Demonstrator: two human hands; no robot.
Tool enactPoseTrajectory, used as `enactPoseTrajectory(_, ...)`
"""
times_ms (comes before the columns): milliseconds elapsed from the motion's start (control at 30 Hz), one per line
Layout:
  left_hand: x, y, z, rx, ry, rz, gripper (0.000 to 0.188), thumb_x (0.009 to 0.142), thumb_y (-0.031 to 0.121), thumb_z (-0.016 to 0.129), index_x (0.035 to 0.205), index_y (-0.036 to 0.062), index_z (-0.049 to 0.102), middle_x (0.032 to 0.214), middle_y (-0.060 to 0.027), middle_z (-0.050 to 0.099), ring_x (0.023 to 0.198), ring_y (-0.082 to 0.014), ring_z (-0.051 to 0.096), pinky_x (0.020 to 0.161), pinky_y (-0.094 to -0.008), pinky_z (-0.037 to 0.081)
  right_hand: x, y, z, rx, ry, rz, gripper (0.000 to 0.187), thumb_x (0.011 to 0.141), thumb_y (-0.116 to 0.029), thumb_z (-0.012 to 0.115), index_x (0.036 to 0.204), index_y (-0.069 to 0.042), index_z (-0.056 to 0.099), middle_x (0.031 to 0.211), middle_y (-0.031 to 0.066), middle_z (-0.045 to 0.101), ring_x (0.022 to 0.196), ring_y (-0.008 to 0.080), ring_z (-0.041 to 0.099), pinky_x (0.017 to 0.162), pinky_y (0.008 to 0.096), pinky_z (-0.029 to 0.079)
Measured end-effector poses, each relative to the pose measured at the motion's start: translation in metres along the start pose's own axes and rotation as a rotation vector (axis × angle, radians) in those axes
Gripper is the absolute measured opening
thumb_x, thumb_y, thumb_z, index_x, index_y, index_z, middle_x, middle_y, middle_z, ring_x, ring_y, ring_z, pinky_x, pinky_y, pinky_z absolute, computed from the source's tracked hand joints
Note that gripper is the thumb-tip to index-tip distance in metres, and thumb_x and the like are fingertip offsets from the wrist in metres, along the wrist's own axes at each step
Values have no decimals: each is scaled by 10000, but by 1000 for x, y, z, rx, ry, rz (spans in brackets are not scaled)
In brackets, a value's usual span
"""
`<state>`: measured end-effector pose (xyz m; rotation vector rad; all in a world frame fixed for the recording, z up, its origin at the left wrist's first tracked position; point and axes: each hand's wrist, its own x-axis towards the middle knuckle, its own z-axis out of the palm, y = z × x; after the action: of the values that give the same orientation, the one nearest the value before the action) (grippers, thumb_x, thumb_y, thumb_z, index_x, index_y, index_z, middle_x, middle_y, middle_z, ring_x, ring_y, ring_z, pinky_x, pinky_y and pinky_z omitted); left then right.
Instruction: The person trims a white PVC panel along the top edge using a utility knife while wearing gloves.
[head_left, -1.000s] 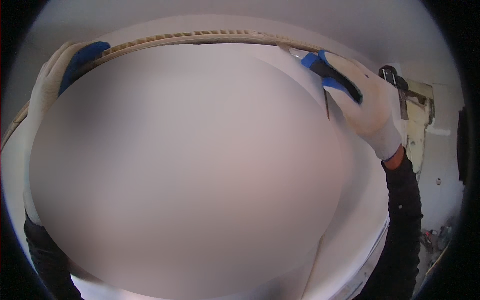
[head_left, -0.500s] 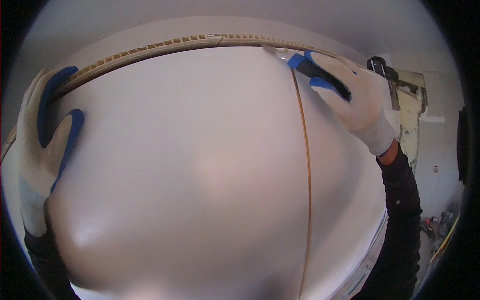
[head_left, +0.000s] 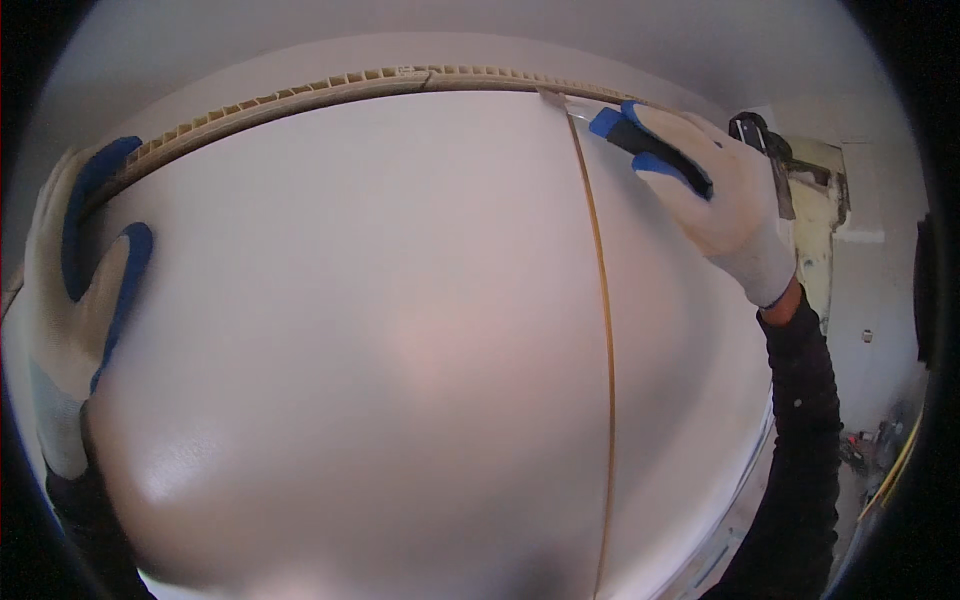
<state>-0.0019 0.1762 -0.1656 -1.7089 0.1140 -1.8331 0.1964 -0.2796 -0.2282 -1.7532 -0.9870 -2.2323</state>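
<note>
Watching from my end, I have the right hand (head_left: 725, 200) wrapped around the bladed tool (head_left: 655, 152), whose long axis runs up-left to the beige strip (head_left: 350, 88) atop the white panel (head_left: 400, 260), while the left hand (head_left: 70, 325), thumb spread from fingers, lies farther off.

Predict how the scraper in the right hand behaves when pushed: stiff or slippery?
The scraper may flex slightly at its thin-looking blade; its thick handle looks stiff. With the right hand wrapped round it in a coated glove, slipping seems unlikely.
</note>
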Motion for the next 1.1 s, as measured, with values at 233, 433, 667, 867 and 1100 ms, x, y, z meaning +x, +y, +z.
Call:
enactPoseTrajectory(233, 3, 14, 1, 2, -71, -118, 576, 965, 104, 701, 1500, 80, 487, 1475, -151, 557, 1363, -285, 557, 1183, -419, 449, -16, -22, -25, -1, -110, 16, 507, 840, -128, 730, 1331, -33, 643, 996, 189, 688, 816, 332, 682, 752, 378, 547)
enactPoseTrajectory(433, -2, -2, -14, -154, -39, 63, 507, 1032, 215, 643, 1485, 50, 486, 1489, -177, 504, 1404, -294, 495, 1202, -423, 408, -7, -69, -8, 305, 38, -25, 531, 805, -225, 835, 1304, -133, 679, 846, 118, 633, 689, 301, 624, 604, 377, 481)
enactPoseTrajectory(667, -21, -123, -52, -495, -5, -61, 456, 1096, 315, 527, 1471, 56, 513, 1371, -167, 622, 1226, -233, 644, 1109, -354, 501, 67, -151, 14, 343, 28, -206, 571, 754, -122, 849, 1292, -62, 667, 987, 151, 659, 788, 303, 642, 699, 381, 521)
enactPoseTrajectory(867, -63, -161, -101, -88, -179, -444, 466, 1095, 308, 527, 1466, 26, 523, 1418, -168, 604, 1311, -286, 581, 1151, -402, 445, 130, -226, 38, 457, 147, -337, 527, 819, -173, 842, 1310, -110, 662, 1047, 125, 670, 825, 319, 659, 717, 388, 540)
enactPoseTrajectory(1100, -78, -198, -90, -2, -214, -293, 484, 1081, 224, 555, 1536, 93, 454, 1537, -166, 494, 1428, -313, 474, 1208, -420, 383, 185, -297, 60, 410, 170, -351, 474, 868, -245, 803, 1310, -154, 660, 1038, 91, 692, 841, 292, 686, 709, 383, 558)
